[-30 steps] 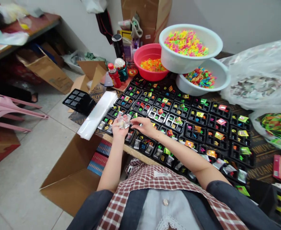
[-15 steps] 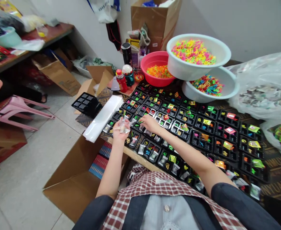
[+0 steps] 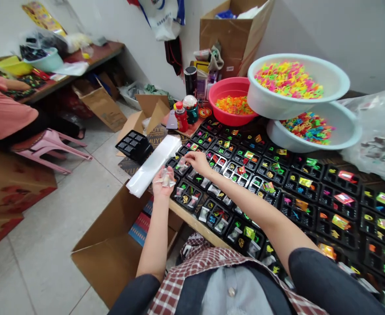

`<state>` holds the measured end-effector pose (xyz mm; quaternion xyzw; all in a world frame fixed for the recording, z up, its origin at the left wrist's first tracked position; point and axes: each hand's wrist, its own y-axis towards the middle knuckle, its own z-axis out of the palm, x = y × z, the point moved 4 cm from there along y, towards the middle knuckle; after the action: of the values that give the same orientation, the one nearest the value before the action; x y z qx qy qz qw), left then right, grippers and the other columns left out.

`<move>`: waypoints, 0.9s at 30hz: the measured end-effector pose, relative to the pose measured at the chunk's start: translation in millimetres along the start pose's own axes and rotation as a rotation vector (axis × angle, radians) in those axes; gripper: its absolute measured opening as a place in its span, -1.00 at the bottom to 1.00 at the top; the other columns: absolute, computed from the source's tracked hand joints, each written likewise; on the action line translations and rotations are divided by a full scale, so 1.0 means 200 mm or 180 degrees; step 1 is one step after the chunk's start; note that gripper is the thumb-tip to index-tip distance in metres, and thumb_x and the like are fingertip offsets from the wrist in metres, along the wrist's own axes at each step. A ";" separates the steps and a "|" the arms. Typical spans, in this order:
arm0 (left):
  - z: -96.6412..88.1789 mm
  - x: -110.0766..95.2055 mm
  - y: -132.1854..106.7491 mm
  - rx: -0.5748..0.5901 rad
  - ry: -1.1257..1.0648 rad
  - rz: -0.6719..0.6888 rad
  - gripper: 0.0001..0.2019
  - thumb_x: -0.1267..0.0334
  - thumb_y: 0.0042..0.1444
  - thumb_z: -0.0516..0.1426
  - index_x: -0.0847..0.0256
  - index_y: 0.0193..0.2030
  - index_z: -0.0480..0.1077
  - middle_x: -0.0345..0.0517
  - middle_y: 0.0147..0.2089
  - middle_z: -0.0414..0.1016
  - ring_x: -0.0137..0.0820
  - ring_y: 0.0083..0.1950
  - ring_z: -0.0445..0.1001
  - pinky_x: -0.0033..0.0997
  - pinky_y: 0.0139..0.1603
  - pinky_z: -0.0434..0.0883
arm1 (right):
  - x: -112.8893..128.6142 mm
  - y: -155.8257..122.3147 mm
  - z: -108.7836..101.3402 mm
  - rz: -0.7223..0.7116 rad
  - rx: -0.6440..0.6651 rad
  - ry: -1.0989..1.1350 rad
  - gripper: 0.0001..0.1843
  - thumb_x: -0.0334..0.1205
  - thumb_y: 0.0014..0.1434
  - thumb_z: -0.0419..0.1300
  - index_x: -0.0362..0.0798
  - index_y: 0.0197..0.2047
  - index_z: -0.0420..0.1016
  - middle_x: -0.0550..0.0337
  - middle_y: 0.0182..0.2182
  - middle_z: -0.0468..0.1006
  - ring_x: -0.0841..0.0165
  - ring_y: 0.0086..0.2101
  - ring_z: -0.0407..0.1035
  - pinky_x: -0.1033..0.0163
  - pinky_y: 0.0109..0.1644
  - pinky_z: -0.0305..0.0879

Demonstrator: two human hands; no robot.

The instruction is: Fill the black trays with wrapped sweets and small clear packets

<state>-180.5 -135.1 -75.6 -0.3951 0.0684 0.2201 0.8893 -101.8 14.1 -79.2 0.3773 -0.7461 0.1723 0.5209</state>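
My right hand (image 3: 199, 162) pinches a packet (image 3: 182, 162) over the trays (image 3: 256, 185) while my left hand (image 3: 161, 189) cups more alongside, presumably for easy reach.

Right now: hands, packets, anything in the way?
Left hand palm up, packets in it. Right hand at the trays, grip unclear. No obstruction seen at either hand.
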 end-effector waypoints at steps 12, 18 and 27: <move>-0.04 -0.07 0.01 -0.0122 0.0250 0.0013 -0.83 0.42 0.19 0.02 0.27 -0.22 0.44 -0.13 -0.46 0.46 -0.53 -0.56 0.42 -0.68 -0.66 0.30 | 0.07 0.17 0.19 -0.0250 0.0224 -0.1278 -0.74 -0.11 0.18 0.27 -0.10 -0.14 0.59 -0.01 -0.20 0.45 0.20 -0.11 0.28 0.08 0.02 0.23; 0.08 0.09 0.05 -0.0226 0.0275 -0.0131 -0.77 0.44 0.24 -0.04 0.30 -0.32 0.42 -0.23 -0.61 0.38 -0.54 -0.65 0.39 -0.67 -0.65 0.33 | 0.23 -0.07 0.11 -0.1421 0.0898 -0.0222 -0.66 -0.03 0.18 0.27 0.00 -0.02 0.56 0.11 -0.19 0.45 0.33 -0.17 0.38 0.20 -0.03 0.32; 0.17 0.28 0.06 -0.0132 0.0337 -0.0425 -0.82 0.41 0.16 0.03 0.29 -0.44 0.37 -0.17 -0.57 0.45 -0.51 -0.62 0.43 -0.60 -0.60 0.38 | 0.16 -0.11 -0.07 -0.1306 0.0610 -0.0458 -0.75 -0.07 0.25 0.19 -0.04 -0.20 0.60 0.10 -0.29 0.50 0.34 -0.24 0.38 0.24 -0.14 0.33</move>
<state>-138.2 -84.9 -77.2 -0.4281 0.0843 0.1404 0.8888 -81.2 -4.1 -48.1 0.5800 -0.6692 0.1054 0.4523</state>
